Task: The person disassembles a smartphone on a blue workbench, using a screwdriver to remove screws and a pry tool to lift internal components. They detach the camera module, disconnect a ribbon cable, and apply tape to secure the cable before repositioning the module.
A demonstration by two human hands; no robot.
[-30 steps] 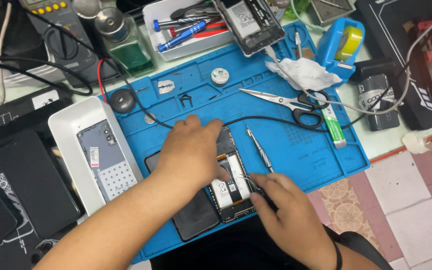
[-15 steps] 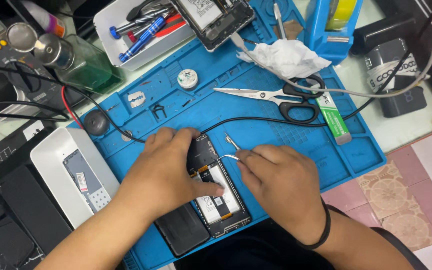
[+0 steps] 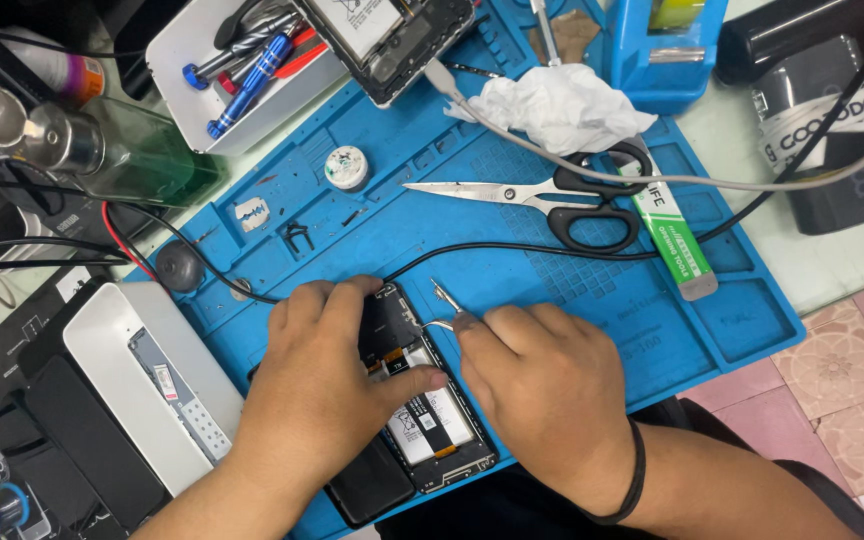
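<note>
Black scissors [image 3: 542,195] lie beyond right hand [image 3: 542,385].

Two bare forearms, no sleeves showing anywhere along their visible length. Left hand [image 3: 327,395] plain: no ring, no watch, no glove, no strap on the wrist. Right hand [image 3: 542,385] likewise ungloved and ringless, fingernails cut short. Thin black band [image 3: 632,480], like an elastic hair tie or cord bracelet, looped once round the right wrist, sitting loose just behind the hand. Dark clothing [image 3: 552,505], black or near black, seen at the lower edge between and below the forearms, its cut and kind too hidden to tell. No markings, tattoos or plasters visible on either arm.
</note>
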